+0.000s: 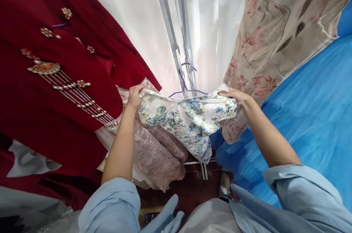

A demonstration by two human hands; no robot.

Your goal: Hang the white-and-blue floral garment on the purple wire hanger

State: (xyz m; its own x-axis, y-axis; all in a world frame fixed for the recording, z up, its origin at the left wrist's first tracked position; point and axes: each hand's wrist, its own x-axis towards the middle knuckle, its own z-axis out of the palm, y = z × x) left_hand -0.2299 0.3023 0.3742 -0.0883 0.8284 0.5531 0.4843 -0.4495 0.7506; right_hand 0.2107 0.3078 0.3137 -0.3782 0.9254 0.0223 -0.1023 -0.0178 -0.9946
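A white dress with blue and yellow flowers (189, 115) hangs on a purple hanger (184, 87), whose hook and shoulders show above its neckline. My left hand (134, 97) pinches the garment at its left shoulder, with the fingers closed on the fabric. At the opposite shoulder, my right hand (234, 95) grips the cloth between thumb and fingers. Between the two hands the top edge is stretched out sideways, and the lower part drapes down in folds.
To the left hang a red beaded garment (110, 53) and a pinkish textured one (156, 152). On the right are a beige floral garment (255, 49) and a bright blue one (308, 97). Metal rack poles (181, 16) stand before a white curtain (214, 13).
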